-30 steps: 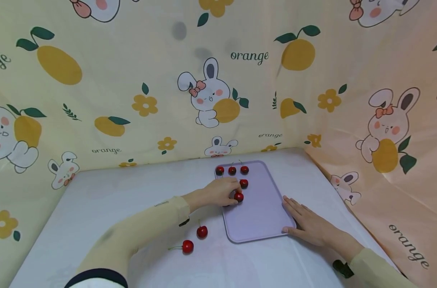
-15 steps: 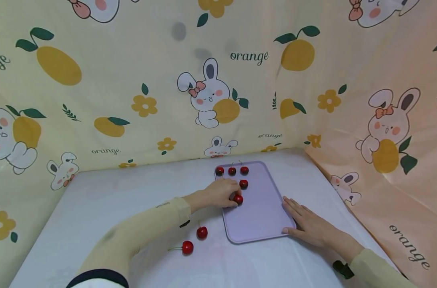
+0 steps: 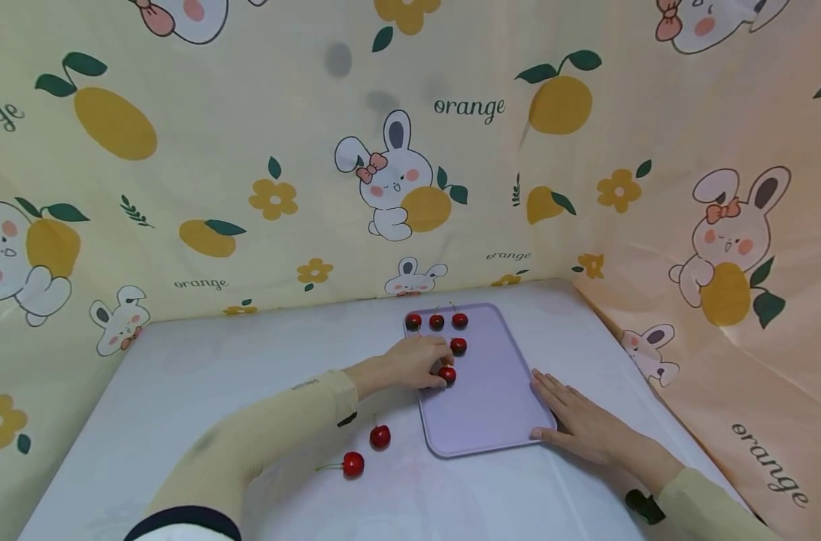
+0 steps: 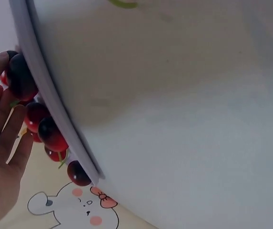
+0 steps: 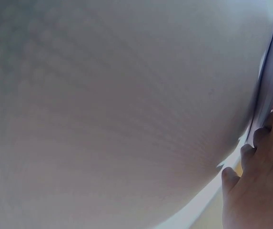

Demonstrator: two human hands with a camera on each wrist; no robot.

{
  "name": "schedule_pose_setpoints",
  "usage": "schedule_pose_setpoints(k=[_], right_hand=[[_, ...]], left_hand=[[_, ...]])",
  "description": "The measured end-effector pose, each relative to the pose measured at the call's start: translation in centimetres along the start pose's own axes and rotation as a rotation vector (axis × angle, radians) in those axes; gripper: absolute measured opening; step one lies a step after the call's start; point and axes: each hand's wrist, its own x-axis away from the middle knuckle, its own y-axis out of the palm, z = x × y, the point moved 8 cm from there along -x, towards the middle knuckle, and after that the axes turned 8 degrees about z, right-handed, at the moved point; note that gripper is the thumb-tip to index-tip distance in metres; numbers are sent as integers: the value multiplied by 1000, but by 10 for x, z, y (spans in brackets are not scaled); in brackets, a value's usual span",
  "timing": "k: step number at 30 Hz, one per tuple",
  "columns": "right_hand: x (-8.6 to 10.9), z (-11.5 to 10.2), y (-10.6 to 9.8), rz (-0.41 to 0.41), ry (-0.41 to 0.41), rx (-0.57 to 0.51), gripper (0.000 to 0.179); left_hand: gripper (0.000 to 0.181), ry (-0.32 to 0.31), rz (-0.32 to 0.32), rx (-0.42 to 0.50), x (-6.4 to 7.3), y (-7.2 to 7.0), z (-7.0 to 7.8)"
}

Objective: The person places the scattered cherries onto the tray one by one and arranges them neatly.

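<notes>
My left hand (image 3: 413,362) reaches over the left side of a lilac tray (image 3: 488,406). Its thumb and index finger pinch a red cherry (image 3: 447,376) low over the tray. A dark cherry (image 4: 23,78) shows beside the fingertips in the left wrist view; in the head view the hand hides it. Behind, another cherry (image 3: 458,346) lies on the tray, and a row of cherries (image 3: 436,321) lines the far edge. My right hand (image 3: 580,422) rests with extended fingers along the tray's right edge; in the right wrist view its fingers (image 5: 262,179) lie by the rim.
Two loose cherries lie on the white table to the left of the tray: a cherry with its stem up (image 3: 380,437) and a cherry with its stem pointing left (image 3: 352,465). A patterned cloth (image 3: 282,248) with rabbits and oranges hangs behind and to the right.
The pinched cherry has come slightly nearer to me and lower between the left thumb and index finger. The right hand and the tray have stayed put.
</notes>
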Motion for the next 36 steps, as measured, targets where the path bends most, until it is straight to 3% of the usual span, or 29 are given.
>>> schedule_pose_setpoints(k=[12, 21, 28, 36], right_hand=[[-4, 6, 1, 0, 10, 5, 92], [-5, 7, -1, 9, 2, 1, 90], [-2, 2, -3, 23, -3, -12, 89], [-1, -2, -1, 35, -12, -12, 89]], left_hand=[[32, -3, 95, 157, 22, -49, -2], [26, -39, 163, 185, 65, -82, -9], [25, -80, 185, 210, 108, -86, -11], [25, -156, 123, 253, 151, -63, -11]])
